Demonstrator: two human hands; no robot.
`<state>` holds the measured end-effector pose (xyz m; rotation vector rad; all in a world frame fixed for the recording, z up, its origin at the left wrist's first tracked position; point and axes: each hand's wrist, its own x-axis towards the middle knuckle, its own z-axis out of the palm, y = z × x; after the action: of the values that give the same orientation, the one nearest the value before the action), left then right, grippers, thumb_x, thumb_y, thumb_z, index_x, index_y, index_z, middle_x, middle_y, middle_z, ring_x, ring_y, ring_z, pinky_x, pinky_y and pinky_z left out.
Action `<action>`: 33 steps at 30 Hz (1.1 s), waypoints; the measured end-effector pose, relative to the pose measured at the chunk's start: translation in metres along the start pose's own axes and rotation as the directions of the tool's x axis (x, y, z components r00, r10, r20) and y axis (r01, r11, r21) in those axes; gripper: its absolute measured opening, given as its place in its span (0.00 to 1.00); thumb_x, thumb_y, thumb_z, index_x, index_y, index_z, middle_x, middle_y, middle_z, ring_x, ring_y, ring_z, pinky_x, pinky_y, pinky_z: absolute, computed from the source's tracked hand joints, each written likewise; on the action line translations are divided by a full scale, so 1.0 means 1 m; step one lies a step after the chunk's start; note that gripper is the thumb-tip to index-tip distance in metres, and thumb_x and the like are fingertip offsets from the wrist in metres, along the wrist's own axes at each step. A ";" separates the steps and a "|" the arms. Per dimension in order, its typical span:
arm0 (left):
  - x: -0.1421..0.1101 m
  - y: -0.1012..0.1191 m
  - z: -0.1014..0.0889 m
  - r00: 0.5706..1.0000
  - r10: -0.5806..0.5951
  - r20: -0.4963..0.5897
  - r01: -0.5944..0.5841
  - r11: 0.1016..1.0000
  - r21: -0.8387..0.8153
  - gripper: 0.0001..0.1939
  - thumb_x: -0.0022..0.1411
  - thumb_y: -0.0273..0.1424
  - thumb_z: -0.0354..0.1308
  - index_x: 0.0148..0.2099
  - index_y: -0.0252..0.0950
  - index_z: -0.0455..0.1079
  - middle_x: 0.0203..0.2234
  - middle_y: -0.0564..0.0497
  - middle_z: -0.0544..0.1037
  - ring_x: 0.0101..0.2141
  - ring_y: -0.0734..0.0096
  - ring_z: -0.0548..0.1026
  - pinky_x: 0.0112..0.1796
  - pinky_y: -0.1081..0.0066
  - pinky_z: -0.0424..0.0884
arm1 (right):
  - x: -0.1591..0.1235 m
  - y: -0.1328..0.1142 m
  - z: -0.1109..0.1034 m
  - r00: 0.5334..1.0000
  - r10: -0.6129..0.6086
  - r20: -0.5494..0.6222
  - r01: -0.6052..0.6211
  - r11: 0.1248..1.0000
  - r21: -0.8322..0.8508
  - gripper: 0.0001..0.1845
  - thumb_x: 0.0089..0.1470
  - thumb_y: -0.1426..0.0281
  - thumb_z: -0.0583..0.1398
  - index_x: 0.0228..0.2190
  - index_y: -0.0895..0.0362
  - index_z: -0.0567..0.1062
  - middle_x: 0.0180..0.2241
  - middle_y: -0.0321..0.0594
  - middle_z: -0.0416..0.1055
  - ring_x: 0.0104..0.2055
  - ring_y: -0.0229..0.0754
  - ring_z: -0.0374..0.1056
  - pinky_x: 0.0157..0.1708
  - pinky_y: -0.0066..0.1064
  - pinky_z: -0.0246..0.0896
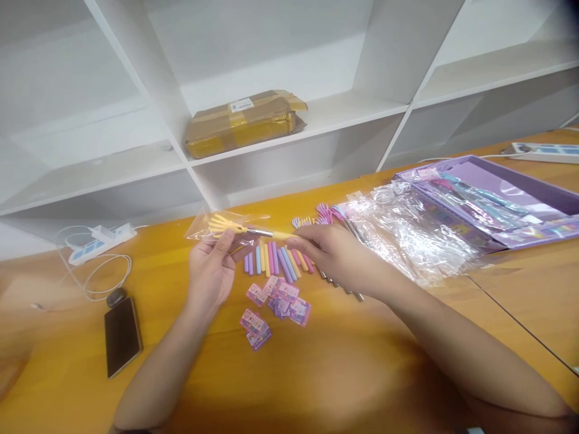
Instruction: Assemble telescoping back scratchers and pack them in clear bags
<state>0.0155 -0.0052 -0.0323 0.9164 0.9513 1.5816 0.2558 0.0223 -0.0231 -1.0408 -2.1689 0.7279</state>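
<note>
My left hand [211,268] pinches a small clear plastic sleeve [212,226] above the orange table [344,367]. My right hand [326,253] grips the yellow handle of a yellow hand-shaped back scratcher [239,228], whose claw end lies inside the sleeve. Just beyond my hands lies a row of pastel handle grips [274,258] in purple, blue, yellow and pink. Several small pink and purple packets [277,302] lie scattered below them. More pink and yellow scratchers [326,213] with metal shafts rest behind my right hand.
A pile of clear plastic bags [409,232] lies at the right, next to a purple box [502,202]. A dark phone [121,334] with a white cable and a power strip [102,239] sit at the left. White shelves hold a brown parcel [244,120].
</note>
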 end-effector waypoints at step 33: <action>-0.001 0.001 -0.001 0.994 -0.090 0.063 0.094 0.994 -0.060 0.16 0.64 0.43 0.71 0.40 0.33 0.81 0.41 0.42 0.88 0.46 0.51 0.87 0.50 0.56 0.83 | -0.004 0.001 -0.002 0.951 -0.008 -0.308 0.065 0.982 0.175 0.15 0.65 0.57 0.66 0.34 0.55 0.77 0.31 0.39 0.80 0.31 0.40 0.75 0.32 0.33 0.68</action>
<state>0.0142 -0.0063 -0.0316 0.8598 0.8843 1.4892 0.2593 0.0198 -0.0235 -0.9461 -1.8145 0.6844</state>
